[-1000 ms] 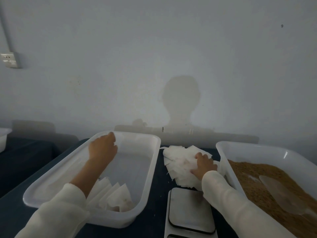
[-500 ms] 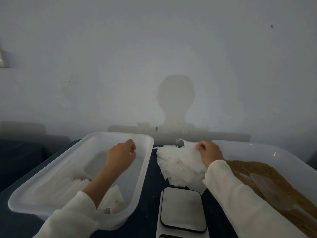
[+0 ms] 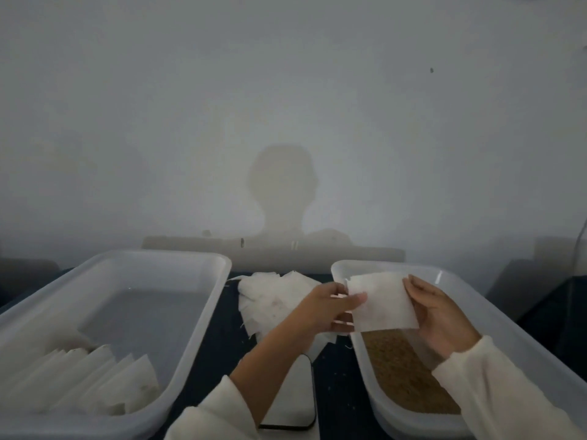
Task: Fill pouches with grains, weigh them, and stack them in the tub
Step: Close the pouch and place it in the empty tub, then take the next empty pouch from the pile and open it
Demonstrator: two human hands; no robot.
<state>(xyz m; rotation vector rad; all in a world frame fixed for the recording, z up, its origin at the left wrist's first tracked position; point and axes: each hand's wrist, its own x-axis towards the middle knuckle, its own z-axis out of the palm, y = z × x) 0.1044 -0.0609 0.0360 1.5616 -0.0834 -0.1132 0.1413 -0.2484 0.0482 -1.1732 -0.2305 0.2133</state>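
Right, both your hands are on one empty pouch (image 3: 379, 301): left hand (image 3: 330, 309) pinches its left edge, thumb on the near face, fingers behind; right hand (image 3: 440, 315) holds the right edge with fingers curled round it. The pouch hangs flat and roughly upright between them, long axis running left-right, slightly tilted. I can't tell which edge is the mouth.

It sits directly above the far-left corner of the grain tub (image 3: 444, 274), so the grains (image 3: 403, 376) lie just below and nearer you, under your right forearm. That's the relation that counts: the fill is straight down and right-hand side, so your right hand is nearer the grains and your left should likely keep the pouch.

Spare pouches (image 3: 273, 296) lie just left of your left hand. The scale (image 3: 292, 401) is near, under your left forearm. The stacking tub (image 3: 133, 258) is at left, with filled pouches (image 3: 104, 385) leaning in its near end.
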